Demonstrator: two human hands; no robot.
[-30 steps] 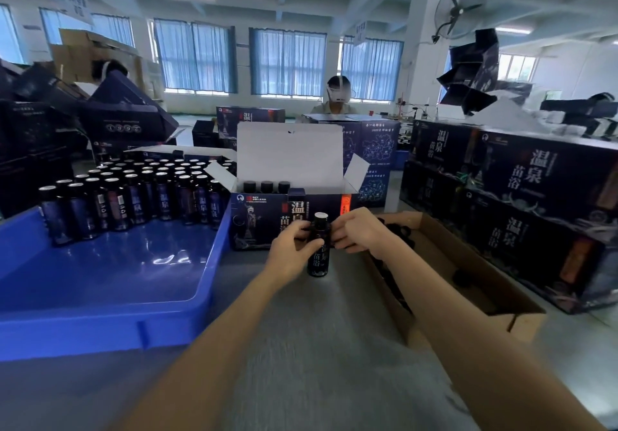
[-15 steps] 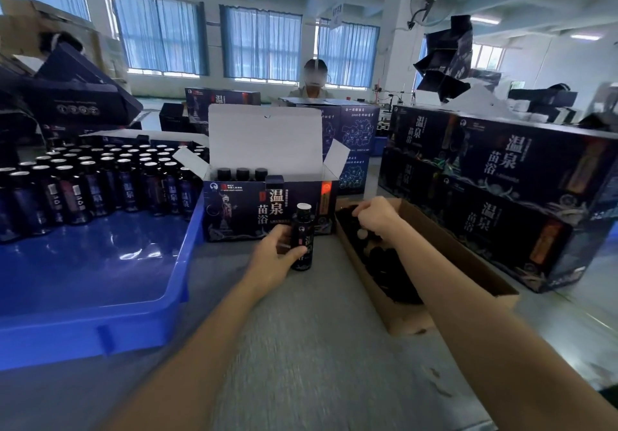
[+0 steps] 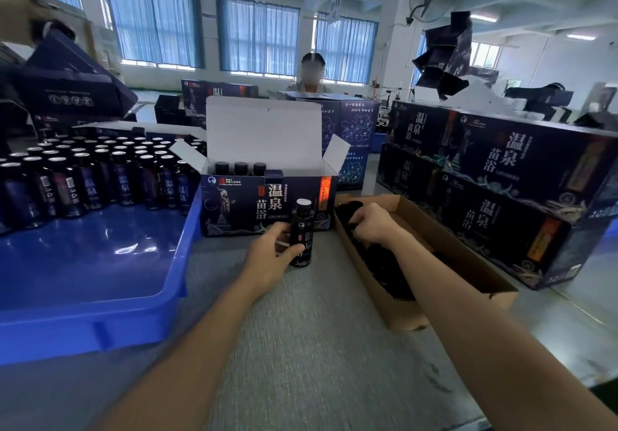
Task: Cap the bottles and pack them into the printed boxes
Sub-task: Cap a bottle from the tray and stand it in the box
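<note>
Three capped bottles (image 3: 240, 168) sit in the back row of the open printed box (image 3: 240, 210); the rest of it looks unfilled. Left hand (image 3: 271, 253) wraps the bottle (image 3: 302, 230), which stands upright on the table (image 3: 317, 347) just in front of that box, pale top bare, so no cap on. Right hand (image 3: 374, 225) is down in the cardboard box (image 3: 401, 313) among the black caps (image 3: 384, 263), fingers curled; can't tell if it has one pinched. Step, I'd say: fetching a cap. Next needs one cap over the neck, seated square, twisted tight while left steadies, then bottle in beside the three. Blue tray (image 3: 100, 263) at left holds many more uncapped.
</note>
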